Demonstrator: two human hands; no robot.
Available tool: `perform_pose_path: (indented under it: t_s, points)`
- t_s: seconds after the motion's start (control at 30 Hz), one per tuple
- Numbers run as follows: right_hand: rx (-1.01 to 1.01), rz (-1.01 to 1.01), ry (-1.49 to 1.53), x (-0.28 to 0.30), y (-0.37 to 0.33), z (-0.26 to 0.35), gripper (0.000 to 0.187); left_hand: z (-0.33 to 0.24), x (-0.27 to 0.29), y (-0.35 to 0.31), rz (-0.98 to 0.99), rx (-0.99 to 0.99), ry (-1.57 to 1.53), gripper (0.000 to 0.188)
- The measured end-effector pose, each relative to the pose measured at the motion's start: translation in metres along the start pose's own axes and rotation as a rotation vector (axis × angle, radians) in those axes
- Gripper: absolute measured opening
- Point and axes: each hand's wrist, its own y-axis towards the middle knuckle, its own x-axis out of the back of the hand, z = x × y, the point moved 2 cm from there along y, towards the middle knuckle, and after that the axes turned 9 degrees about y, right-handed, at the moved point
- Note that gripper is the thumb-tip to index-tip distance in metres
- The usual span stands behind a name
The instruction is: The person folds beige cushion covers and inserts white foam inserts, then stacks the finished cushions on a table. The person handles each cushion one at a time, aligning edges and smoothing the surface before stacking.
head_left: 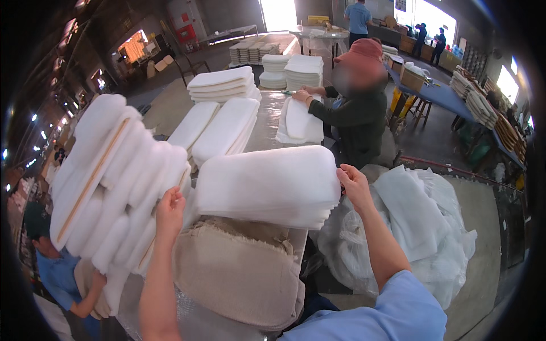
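A stack of white, oblong padding sheets (267, 179) with rounded corners lies right in front of me. My right hand (355, 184) is at its right end, with thumb and fingers closed on the edge of an upper sheet. Left of the stack, my left hand (170, 213) is raised with its fingers curled together; whether anything thin is between them I cannot make out. Nearer to me, beige fabric pieces (236, 275) with frayed edges lie in a pile, partly under the white stack's front.
Thick white padding rolls (114, 176) are heaped at the left, beside a person in blue (60, 275). More white stacks (224, 133) stand farther along the table. A co-worker in a red hat (358, 108) handles a white sheet (301, 122). Plastic-wrapped padding (409, 221) sits at the right.
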Motion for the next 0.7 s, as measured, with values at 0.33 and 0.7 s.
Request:
perform_pose_path:
  t_s: [0.33, 0.7]
  points:
    - [-0.107, 0.166, 0.064, -0.005, 0.034, -0.012, 0.052, 0.038, -0.059, 0.122, 0.273, 0.27, 0.208, 0.057]
    - [-0.116, 0.096, -0.058, 0.0, 0.039, -0.004, 0.051, 0.036, -0.069, 0.131, 0.323, 0.436, 0.284, 0.052]
